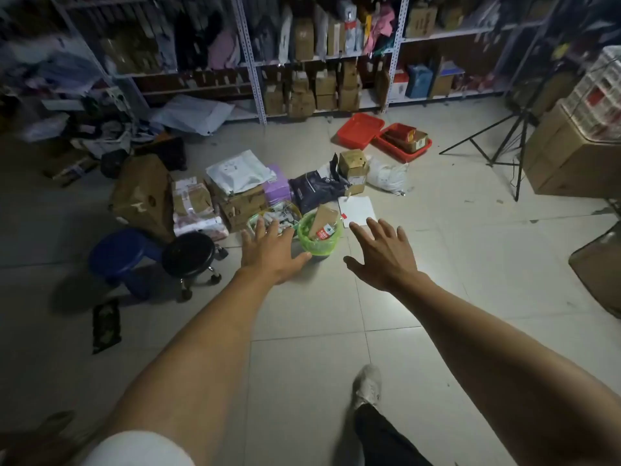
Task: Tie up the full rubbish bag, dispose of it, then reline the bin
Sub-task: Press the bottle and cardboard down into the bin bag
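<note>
A small bin lined with a green rubbish bag (317,243) stands on the tiled floor at the centre. Cardboard and a red-labelled bottle stick out of its top. My left hand (270,252) is stretched out just left of the bin, fingers spread, holding nothing. My right hand (383,253) reaches out to the right of the bin, fingers also spread and empty. Neither hand touches the bag.
Boxes and parcels (235,193) are piled behind the bin. A blue stool (122,255) and a black wheeled stool (190,255) stand to the left. Red trays (361,129) and a tripod (504,136) lie further back, before stocked shelves (322,55). My foot (368,386) is on the floor below.
</note>
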Demonstrator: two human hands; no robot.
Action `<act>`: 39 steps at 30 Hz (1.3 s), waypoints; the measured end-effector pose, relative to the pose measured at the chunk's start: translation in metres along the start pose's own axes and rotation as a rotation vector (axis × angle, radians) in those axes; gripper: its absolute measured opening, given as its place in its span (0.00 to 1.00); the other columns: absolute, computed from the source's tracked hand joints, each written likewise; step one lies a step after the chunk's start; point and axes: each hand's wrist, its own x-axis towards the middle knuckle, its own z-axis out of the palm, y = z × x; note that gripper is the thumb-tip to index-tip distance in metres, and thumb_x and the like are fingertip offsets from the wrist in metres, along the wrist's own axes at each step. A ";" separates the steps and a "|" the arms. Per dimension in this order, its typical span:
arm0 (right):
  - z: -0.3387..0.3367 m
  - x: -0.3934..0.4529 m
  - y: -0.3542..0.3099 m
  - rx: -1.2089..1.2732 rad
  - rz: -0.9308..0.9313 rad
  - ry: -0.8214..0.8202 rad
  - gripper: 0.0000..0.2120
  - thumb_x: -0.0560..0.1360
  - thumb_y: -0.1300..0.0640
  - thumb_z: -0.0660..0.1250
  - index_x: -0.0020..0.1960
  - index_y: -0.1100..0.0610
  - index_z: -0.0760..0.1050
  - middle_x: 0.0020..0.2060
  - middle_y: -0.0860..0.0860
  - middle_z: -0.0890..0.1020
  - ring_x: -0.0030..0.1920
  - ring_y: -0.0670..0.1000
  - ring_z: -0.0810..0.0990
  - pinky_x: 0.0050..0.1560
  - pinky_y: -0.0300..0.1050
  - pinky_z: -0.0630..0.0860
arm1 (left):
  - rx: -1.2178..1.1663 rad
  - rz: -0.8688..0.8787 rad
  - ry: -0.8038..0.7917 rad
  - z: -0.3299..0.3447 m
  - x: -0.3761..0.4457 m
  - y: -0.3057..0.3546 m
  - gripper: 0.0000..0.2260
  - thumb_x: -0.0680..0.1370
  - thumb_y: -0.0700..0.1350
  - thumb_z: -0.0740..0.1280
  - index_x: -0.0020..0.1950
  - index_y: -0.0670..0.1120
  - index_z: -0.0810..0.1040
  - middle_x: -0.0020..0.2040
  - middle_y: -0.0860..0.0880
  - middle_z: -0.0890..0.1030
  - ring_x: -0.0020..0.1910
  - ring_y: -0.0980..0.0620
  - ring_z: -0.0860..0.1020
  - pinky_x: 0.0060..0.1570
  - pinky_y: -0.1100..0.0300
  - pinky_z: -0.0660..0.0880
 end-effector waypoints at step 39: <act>0.083 0.380 0.054 0.071 0.106 -0.235 0.36 0.75 0.33 0.58 0.77 0.46 0.53 0.77 0.57 0.61 0.76 0.62 0.58 0.73 0.64 0.57 | -0.016 0.077 -0.152 0.014 0.399 -0.070 0.38 0.73 0.73 0.53 0.77 0.54 0.62 0.79 0.45 0.59 0.78 0.39 0.52 0.71 0.36 0.53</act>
